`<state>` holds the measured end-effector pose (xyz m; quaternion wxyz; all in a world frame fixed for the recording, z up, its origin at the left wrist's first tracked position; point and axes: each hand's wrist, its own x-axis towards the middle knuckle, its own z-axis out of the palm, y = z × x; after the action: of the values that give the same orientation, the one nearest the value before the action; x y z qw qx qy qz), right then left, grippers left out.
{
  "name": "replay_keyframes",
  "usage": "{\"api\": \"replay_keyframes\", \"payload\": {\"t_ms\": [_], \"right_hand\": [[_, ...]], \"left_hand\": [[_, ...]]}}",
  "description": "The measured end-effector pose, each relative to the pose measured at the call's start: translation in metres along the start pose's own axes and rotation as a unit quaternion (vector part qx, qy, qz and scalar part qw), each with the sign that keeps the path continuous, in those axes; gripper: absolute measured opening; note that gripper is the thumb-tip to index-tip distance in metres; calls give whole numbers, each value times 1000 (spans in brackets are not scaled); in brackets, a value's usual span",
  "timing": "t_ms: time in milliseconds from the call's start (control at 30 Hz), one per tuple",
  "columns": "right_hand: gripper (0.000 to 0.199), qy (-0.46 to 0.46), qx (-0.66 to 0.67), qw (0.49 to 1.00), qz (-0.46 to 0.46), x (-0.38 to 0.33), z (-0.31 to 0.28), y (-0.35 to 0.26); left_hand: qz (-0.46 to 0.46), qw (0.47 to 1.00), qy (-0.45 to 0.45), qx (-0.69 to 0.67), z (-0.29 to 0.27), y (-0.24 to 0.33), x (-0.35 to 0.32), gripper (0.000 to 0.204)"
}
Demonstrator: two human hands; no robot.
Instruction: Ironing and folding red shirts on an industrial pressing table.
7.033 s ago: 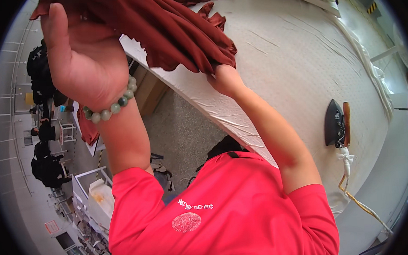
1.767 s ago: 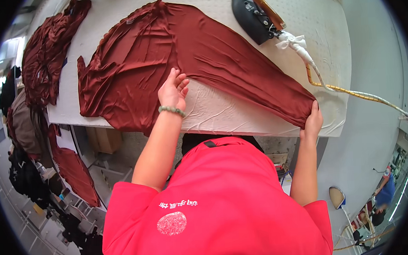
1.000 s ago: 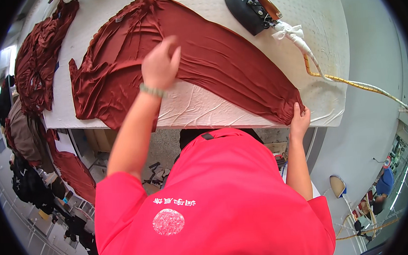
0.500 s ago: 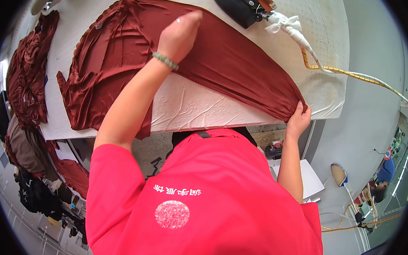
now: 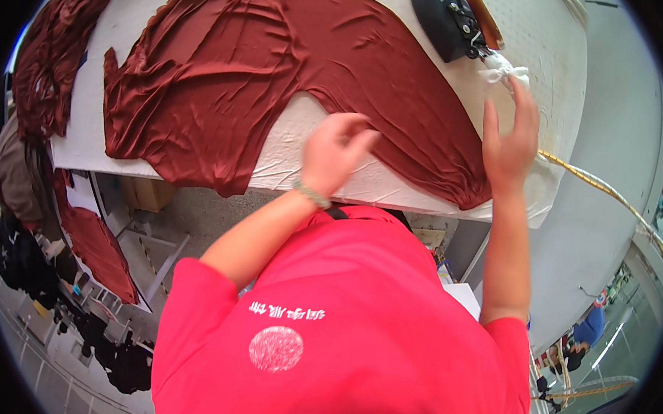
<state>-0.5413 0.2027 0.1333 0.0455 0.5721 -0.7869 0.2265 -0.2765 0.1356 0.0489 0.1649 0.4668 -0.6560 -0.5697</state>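
Note:
A dark red garment (image 5: 279, 67) lies spread out on a white padded table (image 5: 291, 153). My left hand (image 5: 336, 150), with a bead bracelet at the wrist, hovers over the garment's near edge with fingers loosely curled, blurred and holding nothing. My right hand (image 5: 511, 134) is lifted flat, fingers apart, above the garment's right end. It is close to the white cloth-wrapped cord (image 5: 502, 67) of a black iron (image 5: 445, 17) at the table's far right.
More dark red cloth is piled at the table's left end (image 5: 47, 72), and other pieces hang below on a rack (image 5: 97, 249). A yellow braided cable (image 5: 608, 192) runs off the table's right side. A person stands far off at the lower right.
My left hand has drawn back from the middle of the garment to its near edge. My right hand has let go of the garment's end at the table edge and risen over the table.

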Motion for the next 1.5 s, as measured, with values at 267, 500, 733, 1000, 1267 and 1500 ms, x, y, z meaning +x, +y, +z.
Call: {"api": "replay_keyframes", "payload": {"t_ms": [267, 500, 733, 1000, 1267, 1500], "right_hand": [[54, -30, -235, 971, -6, 140, 101, -6], [41, -356, 43, 877, 320, 165, 60, -46], [36, -336, 28, 941, 30, 71, 71, -123], [38, -249, 4, 961, 123, 92, 68, -131], [43, -419, 41, 900, -113, 118, 103, -228], [43, -181, -11, 978, 104, 175, 118, -107]], "left_hand": [[-280, 839, 171, -434, -38, -11, 30, 21], [-230, 884, 170, -370, -57, -33, 17, 18], [-244, 894, 100, -363, -66, -30, 14, 16], [126, 919, 279, 251, -248, -51, 123, 33], [54, 975, -33, 215, -314, -53, 198, 28], [46, 982, 70, 167, -305, -46, 187, 31]]}}
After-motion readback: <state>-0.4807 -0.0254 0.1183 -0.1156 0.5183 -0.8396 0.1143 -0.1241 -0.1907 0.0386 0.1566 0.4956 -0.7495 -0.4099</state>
